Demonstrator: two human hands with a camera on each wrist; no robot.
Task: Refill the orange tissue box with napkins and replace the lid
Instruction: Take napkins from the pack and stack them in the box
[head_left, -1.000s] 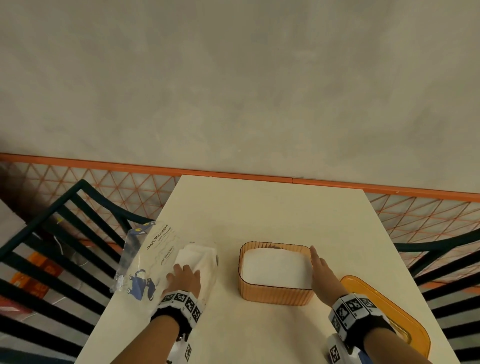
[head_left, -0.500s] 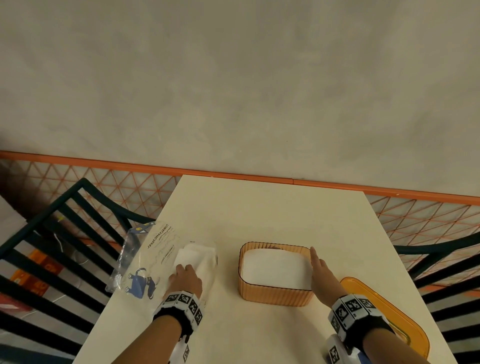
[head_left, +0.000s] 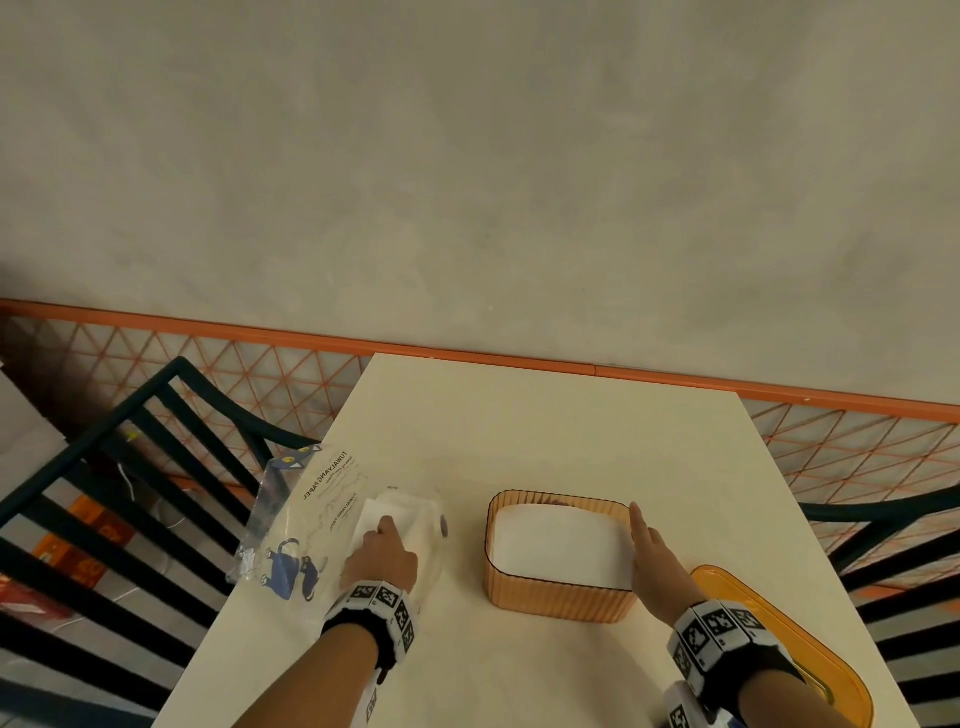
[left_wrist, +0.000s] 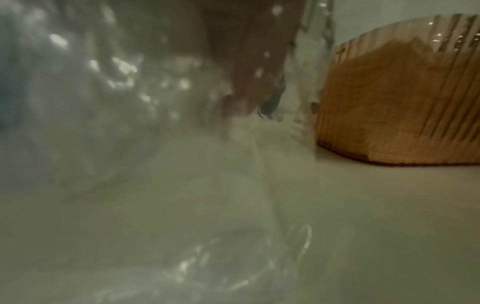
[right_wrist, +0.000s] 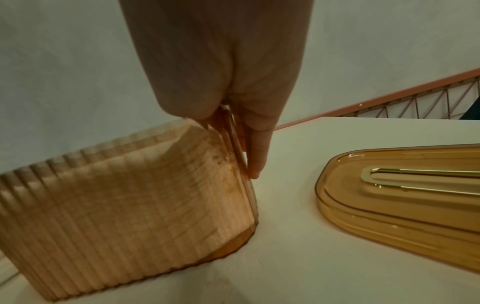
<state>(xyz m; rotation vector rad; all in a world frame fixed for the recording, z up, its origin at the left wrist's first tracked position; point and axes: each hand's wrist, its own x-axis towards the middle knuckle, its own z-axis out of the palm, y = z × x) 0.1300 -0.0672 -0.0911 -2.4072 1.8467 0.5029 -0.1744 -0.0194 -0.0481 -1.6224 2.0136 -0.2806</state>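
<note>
The orange ribbed tissue box (head_left: 561, 597) stands lidless on the table, a white napkin stack (head_left: 558, 545) filling it. My right hand (head_left: 649, 551) pinches its right wall, thumb inside the rim and fingers outside, as the right wrist view shows for this hand (right_wrist: 228, 144) and the box (right_wrist: 130, 205). The orange lid (head_left: 810, 649) lies flat to the right, its gold-edged slot (right_wrist: 415, 179) showing. My left hand (head_left: 382, 558) is inside the clear plastic napkin packet (head_left: 311, 519), fingers curled on the remaining napkins (head_left: 400, 512). The left wrist view is blurred by plastic; the fingers (left_wrist: 246, 82) and box (left_wrist: 402, 102) show.
The cream table (head_left: 545, 441) ends against an orange mesh fence (head_left: 260, 374) below a grey wall. Dark slatted chairs stand left (head_left: 130, 467) and right (head_left: 883, 519). The packet overhangs the table's left edge; the lid lies near the right edge.
My left hand has pushed slightly deeper into the packet, onto the napkins. My right hand and the box have stayed put.
</note>
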